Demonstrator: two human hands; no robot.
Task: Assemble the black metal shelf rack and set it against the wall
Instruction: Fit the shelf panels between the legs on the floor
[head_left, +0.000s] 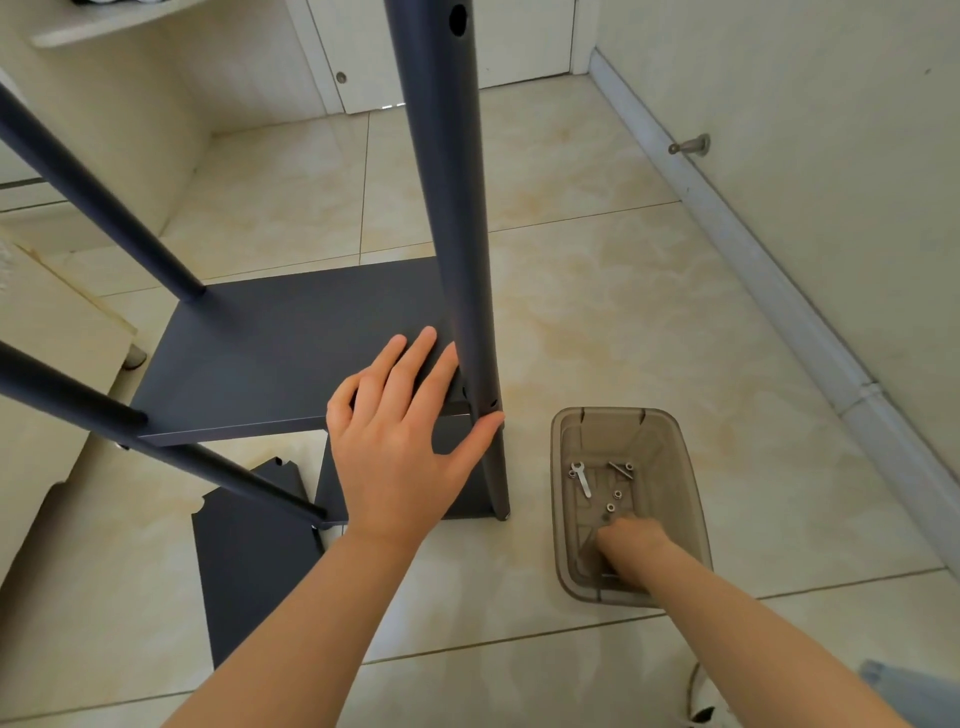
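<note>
Okay, your left hand (400, 431) lies flat, fingers straight, on the near right corner of the upper shelf (291, 353), with the thumb pressed against the front right post (457, 234). The black rack (104, 208) stands upright on the tiled floor (597, 312), apart from the right-hand wall (831, 156). Its lower shelf (332, 488) sits under your palm. A loose black panel (249, 571) lies flat on the floor by the rack's near left foot. Your right hand (631, 551) is down inside the clear tub (693, 493), on the floor just right of the rack. Its fingertips are hidden, so you cannot tell if they grip anything. A wrench (583, 479), bolt (620, 469) and nuts (617, 494) lie toward the tub's far end.
</note>
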